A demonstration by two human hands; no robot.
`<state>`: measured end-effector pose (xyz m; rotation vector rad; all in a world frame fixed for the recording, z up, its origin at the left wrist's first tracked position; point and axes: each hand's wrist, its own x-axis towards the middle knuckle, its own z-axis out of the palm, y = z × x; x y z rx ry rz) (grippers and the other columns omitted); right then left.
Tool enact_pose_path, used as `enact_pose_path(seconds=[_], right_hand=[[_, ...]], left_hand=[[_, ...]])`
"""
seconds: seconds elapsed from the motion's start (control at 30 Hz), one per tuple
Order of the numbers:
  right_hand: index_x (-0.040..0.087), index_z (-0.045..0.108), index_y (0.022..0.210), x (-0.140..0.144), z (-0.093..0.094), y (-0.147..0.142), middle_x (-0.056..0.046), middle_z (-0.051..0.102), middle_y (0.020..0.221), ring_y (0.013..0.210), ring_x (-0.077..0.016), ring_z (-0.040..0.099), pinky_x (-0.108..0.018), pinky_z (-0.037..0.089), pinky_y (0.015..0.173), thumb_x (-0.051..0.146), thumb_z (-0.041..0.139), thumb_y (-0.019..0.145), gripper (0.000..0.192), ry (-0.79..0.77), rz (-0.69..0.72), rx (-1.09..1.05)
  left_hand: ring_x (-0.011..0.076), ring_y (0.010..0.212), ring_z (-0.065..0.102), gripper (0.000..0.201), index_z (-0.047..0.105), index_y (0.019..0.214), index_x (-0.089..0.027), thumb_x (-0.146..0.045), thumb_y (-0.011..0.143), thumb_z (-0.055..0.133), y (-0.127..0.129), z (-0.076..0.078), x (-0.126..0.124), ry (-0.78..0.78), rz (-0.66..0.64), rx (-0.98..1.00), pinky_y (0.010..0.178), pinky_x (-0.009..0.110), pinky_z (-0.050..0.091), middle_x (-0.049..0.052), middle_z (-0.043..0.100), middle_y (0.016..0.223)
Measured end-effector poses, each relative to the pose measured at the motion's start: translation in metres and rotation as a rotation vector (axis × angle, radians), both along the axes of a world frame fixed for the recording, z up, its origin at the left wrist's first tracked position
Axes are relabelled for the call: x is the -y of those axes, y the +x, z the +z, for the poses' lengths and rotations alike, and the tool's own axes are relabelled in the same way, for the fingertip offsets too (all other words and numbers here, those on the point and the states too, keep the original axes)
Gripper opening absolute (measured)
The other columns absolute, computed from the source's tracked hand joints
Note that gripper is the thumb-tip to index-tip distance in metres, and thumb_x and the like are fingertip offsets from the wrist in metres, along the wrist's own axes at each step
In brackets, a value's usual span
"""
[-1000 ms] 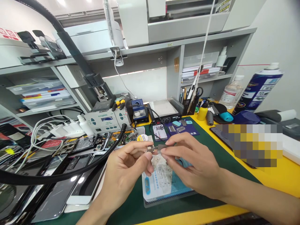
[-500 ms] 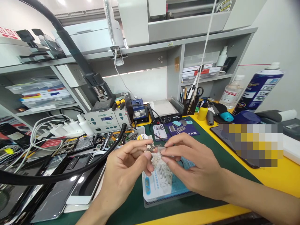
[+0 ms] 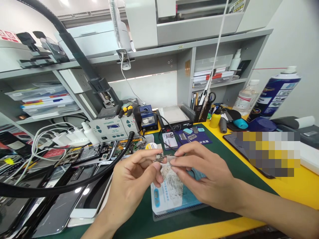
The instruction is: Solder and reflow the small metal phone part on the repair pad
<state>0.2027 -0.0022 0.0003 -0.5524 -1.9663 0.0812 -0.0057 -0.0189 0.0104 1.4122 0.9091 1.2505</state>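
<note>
Between the thumb and fingers of my left hand [image 3: 139, 176], a small phone circuit board [image 3: 159, 157] is pinched above the mat. Its narrow end points right, toward the fingertips of my right hand [image 3: 204, 172]. Those fingertips are drawn together close to that end; whatever they grip is too small to make out. Below both hands lies a blue-and-white printed pad [image 3: 161, 199], partly covered by my right hand.
Several phones [image 3: 84, 196] lie at the left, crossed by a thick black hose [image 3: 99, 181]. A parts tray [image 3: 129, 146] and a hot-air station [image 3: 113, 127] stand behind. At the right are a dark phone [image 3: 231, 142], a spray can [image 3: 276, 89] and a clear bottle [image 3: 245, 99].
The circuit board has tilted slightly in my left fingers. Both hands stay almost in the same place, and the view has shifted a little.
</note>
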Motion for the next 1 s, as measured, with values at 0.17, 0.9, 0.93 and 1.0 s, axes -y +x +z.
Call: enact_pose_path(seconds=[0.17, 0.9, 0.93, 1.0], right_hand=[[0.019, 0.068, 0.104, 0.0, -0.0025, 0.0005, -0.011, 0.066, 0.101, 0.083, -0.0189, 0.071, -0.03, 0.059, 0.066, 0.008, 0.065, 0.09, 0.018, 0.014, -0.037, 0.012], [0.013, 0.07, 0.103, 0.0004, 0.0003, -0.0002, -0.012, 0.066, 0.098, 0.078, -0.0171, 0.068, -0.03, 0.055, 0.064, 0.004, 0.066, 0.088, 0.018, -0.051, 0.049, -0.013], [0.013, 0.07, 0.104, 0.0001, 0.0, -0.0002, -0.012, 0.065, 0.098, 0.077, -0.0168, 0.068, -0.029, 0.055, 0.062, 0.004, 0.066, 0.088, 0.018, -0.053, 0.05, -0.013], [0.012, 0.07, 0.104, -0.0004, -0.0005, -0.0002, -0.013, 0.065, 0.099, 0.075, -0.0156, 0.067, -0.028, 0.054, 0.06, 0.004, 0.066, 0.089, 0.018, -0.059, 0.05, -0.013]], left_hand=[[0.0134, 0.06, 0.064, 0.022, 0.074, 0.11, -0.019, -0.03, 0.091, 0.07, -0.0017, -0.0002, 0.0013, -0.007, -0.009, 0.007, 0.059, 0.023, 0.056, 0.001, 0.071, 0.064], [0.0116, 0.058, 0.065, 0.021, 0.073, 0.112, -0.021, -0.025, 0.092, 0.069, 0.0008, -0.003, -0.0005, 0.038, 0.017, 0.012, 0.056, 0.02, 0.057, 0.0, 0.071, 0.065], [0.0115, 0.057, 0.065, 0.021, 0.073, 0.112, -0.021, -0.025, 0.092, 0.068, 0.0008, -0.003, -0.0004, 0.041, 0.016, 0.012, 0.057, 0.02, 0.057, 0.0, 0.071, 0.065], [0.0113, 0.057, 0.065, 0.02, 0.073, 0.111, -0.021, -0.024, 0.093, 0.068, 0.0006, -0.003, -0.0003, 0.046, 0.007, 0.013, 0.057, 0.02, 0.057, -0.001, 0.07, 0.064]])
